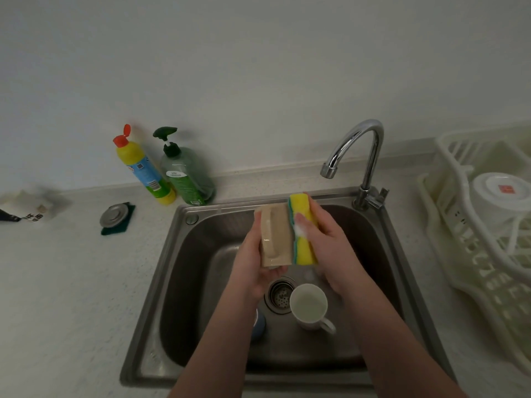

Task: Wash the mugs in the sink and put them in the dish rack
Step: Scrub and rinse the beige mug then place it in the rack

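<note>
Over the steel sink point(169, 271) my left hand point(253, 259) grips a beige mug point(275, 237) lying on its side, handle towards me. My right hand point(330, 242) holds a yellow sponge point(304, 231) with a green edge, folded against the mug's right end, with foam on my thumb. A white mug point(309, 305) stands upright on the sink floor beside the drain point(280, 295). A blue mug point(258, 323) shows partly behind my left forearm. The white dish rack point(471, 248) stands to the right of the sink with a white bowl point(500, 196) upside down in it.
The chrome tap point(359, 156) arches over the sink's back right; no water runs from it. On the counter to the left stand a yellow bottle point(143, 168) and a green pump bottle point(186, 173). A metal sink plug point(115, 215) lies on a dark green pad.
</note>
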Demonstrator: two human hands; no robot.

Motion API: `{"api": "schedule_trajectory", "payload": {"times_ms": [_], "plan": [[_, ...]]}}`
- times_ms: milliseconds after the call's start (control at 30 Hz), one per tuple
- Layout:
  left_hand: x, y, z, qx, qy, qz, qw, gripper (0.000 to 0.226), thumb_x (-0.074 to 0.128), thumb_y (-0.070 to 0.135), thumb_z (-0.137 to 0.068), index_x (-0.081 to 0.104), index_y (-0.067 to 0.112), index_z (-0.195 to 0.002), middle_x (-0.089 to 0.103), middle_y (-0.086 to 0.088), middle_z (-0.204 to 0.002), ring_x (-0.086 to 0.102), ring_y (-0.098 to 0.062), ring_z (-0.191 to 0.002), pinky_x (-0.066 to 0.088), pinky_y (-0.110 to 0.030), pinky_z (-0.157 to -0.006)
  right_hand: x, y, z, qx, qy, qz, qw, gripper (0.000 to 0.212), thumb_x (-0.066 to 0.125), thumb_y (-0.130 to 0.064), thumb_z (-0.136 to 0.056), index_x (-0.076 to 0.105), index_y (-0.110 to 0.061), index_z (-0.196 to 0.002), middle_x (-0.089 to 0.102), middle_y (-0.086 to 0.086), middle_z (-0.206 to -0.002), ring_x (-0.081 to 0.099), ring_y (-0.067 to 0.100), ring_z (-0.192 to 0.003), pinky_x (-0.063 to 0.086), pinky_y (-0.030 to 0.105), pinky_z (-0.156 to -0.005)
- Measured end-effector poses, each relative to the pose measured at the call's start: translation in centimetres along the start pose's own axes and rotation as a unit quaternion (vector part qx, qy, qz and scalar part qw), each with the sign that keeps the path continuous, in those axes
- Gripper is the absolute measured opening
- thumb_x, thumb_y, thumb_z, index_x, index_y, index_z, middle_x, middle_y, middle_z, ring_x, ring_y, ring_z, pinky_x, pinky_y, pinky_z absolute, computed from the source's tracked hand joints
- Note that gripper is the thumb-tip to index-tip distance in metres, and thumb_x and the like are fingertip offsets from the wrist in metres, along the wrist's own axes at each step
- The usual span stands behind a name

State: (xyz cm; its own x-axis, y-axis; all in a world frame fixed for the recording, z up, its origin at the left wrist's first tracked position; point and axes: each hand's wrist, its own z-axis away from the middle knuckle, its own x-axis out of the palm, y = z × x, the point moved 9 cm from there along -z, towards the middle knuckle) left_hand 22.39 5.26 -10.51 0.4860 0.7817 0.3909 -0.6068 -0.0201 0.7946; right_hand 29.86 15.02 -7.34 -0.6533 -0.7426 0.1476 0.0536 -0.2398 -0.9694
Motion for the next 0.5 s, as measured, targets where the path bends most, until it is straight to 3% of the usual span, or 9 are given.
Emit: {"api": "schedule_trajectory", "payload": {"times_ms": [67, 167, 200, 267, 333, 433, 500], "plan": [[-0.2, -0.6, 0.1, -0.017, 0.0, 0.043, 0.999, 0.049, 0.044, 0.055, -0.093, 0.077, 0.02, -0.081, 0.069, -0.005, -0.083, 0.061, -0.019, -0.074, 0.043, -0.032, -0.068, -0.1, 0.9, 0.0, 0.031, -0.009, -0.061, 0.998, 0.035, 0.06, -0.035, -0.091, 0.057, -0.042, -0.125, 0.063, -0.011, -0.12, 0.061, 0.01, -0.109, 0.051, 0.038, -0.095], [-0.3, -0.7, 0.4, -0.029, 0.002, 0.064, 0.998, 0.046, 0.046, 0.054, -0.091, 0.07, 0.016, -0.098, 0.069, -0.007, -0.088, 0.061, -0.022, -0.078, 0.043, -0.032, -0.068, 0.2, 1.1, 0.3, 0.047, -0.01, -0.087, 0.995, 0.018, 0.056, -0.03, -0.094, 0.062, -0.046, -0.1, 0.067, -0.013, -0.104, 0.064, 0.006, -0.099, 0.052, 0.028, -0.082], [-0.2, -0.7, 0.4, -0.036, 0.004, 0.066, 0.997, 0.046, 0.047, 0.055, -0.09, 0.068, 0.015, -0.1, 0.069, -0.008, -0.089, 0.061, -0.022, -0.079, 0.043, -0.032, -0.068, 0.3, 1.1, 0.3, 0.045, -0.01, -0.071, 0.996, 0.018, 0.055, -0.031, -0.094, 0.062, -0.047, -0.1, 0.067, -0.013, -0.107, 0.063, 0.006, -0.1, 0.052, 0.028, -0.083], [-0.1, -0.3, 0.5, -0.036, 0.002, 0.058, 0.998, 0.047, 0.047, 0.054, -0.091, 0.071, 0.015, -0.1, 0.069, -0.007, -0.091, 0.063, -0.021, -0.079, 0.045, -0.033, -0.07, 0.5, 0.4, 0.4, 0.018, -0.004, -0.024, 1.0, 0.028, 0.055, -0.037, -0.094, 0.058, -0.046, -0.12, 0.061, -0.013, -0.123, 0.059, 0.005, -0.108, 0.05, 0.032, -0.093], [0.0, 0.0, 0.5, -0.031, 0.003, 0.044, 0.999, 0.049, 0.044, 0.054, -0.094, 0.077, 0.018, -0.088, 0.071, -0.006, -0.089, 0.065, -0.019, -0.076, 0.047, -0.032, -0.07, 0.5, -0.6, 0.3, -0.019, 0.006, 0.03, 0.999, 0.045, 0.055, -0.039, -0.093, 0.042, -0.047, -0.136, 0.05, -0.019, -0.132, 0.05, 0.003, -0.116, 0.044, 0.03, -0.1], [0.4, 0.1, 0.7, -0.036, 0.001, 0.038, 0.999, 0.049, 0.044, 0.056, -0.093, 0.073, 0.016, -0.096, 0.071, -0.006, -0.09, 0.065, -0.019, -0.077, 0.048, -0.032, -0.07, 0.7, -2.3, 0.3, -0.076, 0.006, 0.119, 0.99, 0.054, 0.052, -0.037, -0.095, 0.03, -0.046, -0.143, 0.042, -0.021, -0.123, 0.043, 0.0, -0.113, 0.036, 0.022, -0.094], [0.4, 0.3, 0.8, -0.03, 0.006, 0.026, 0.999, 0.047, 0.045, 0.055, -0.093, 0.07, 0.016, -0.096, 0.069, -0.005, -0.087, 0.064, -0.019, -0.074, 0.046, -0.031, -0.068, 0.4, -2.1, 0.1, -0.07, 0.012, 0.103, 0.992, 0.052, 0.054, -0.037, -0.094, 0.035, -0.044, -0.141, 0.045, -0.021, -0.124, 0.045, 0.001, -0.113, 0.038, 0.023, -0.095]]}}
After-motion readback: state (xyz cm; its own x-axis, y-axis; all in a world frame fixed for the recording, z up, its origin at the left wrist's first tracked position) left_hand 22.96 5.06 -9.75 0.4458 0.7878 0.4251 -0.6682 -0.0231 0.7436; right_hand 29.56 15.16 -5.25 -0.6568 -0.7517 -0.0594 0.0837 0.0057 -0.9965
